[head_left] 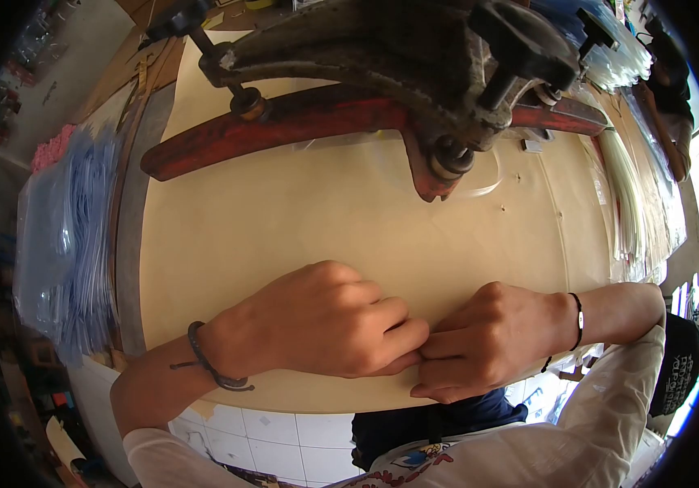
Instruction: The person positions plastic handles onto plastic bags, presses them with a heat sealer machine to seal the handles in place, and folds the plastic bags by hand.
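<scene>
Both hands meet at the near edge of the tan work surface (284, 220). My left hand (329, 325), with a dark cord bracelet (207, 358) at the wrist, has its fingers curled inward, palm down. My right hand (479, 337), wearing a thin dark bracelet (579, 321), is closed too, its knuckles touching the left fingers. Whatever the fingertips hold, if anything, is hidden beneath them. Beyond the hands, a red metal bar (284, 122) belongs to a heavy dark machine arm (357, 49) over the surface.
A stack of clear bluish plastic sheets (65, 236) hangs at the left edge. Pale thin strips (622, 191) lie along the right side. More clear plastic (609, 49) is at the back right, near another person (668, 89). A clear loop (479, 187) lies under the machine.
</scene>
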`<state>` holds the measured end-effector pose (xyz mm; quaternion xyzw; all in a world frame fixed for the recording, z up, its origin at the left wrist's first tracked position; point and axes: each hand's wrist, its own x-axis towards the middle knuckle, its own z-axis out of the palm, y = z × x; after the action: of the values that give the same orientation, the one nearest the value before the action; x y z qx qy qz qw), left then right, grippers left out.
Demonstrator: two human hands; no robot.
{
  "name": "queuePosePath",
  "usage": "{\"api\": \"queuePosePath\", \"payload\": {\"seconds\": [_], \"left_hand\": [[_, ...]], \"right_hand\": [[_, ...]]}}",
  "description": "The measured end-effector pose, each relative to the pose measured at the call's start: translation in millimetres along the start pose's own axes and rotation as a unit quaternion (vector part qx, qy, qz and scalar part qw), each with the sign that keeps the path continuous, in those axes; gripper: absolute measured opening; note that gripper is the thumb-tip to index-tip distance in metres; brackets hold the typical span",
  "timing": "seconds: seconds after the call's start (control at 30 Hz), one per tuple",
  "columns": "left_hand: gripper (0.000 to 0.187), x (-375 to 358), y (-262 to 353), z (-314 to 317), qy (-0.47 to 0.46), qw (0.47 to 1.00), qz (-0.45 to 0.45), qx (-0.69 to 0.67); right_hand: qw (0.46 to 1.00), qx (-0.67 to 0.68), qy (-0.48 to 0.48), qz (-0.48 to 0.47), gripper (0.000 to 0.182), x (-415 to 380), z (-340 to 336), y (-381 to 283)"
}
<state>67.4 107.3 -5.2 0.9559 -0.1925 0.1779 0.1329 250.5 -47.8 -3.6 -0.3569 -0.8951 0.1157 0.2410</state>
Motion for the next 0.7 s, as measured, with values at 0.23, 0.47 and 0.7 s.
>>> {"api": "queuePosePath", "payload": {"seconds": [0.23,0.47,0.7], "left_hand": [[0.029,0.1,0.3,0.8,-0.001,1.0,-0.002,0.004],[0.029,-1.3,0.5,0.0,-0.008,1.0,-0.003,0.015],[0.029,-0.7,0.8,0.7,-0.004,1.0,-0.005,0.012]], "right_hand": [[1.0,0.001,-0.004,0.0,0.016,-2.7,2.3,0.7],[1.0,-0.005,-0.006,-0.001,0.016,-1.1,0.1,0.3],[1.0,-0.002,-0.017,-0.002,0.015,-1.6,-1.9,0.4]]}}
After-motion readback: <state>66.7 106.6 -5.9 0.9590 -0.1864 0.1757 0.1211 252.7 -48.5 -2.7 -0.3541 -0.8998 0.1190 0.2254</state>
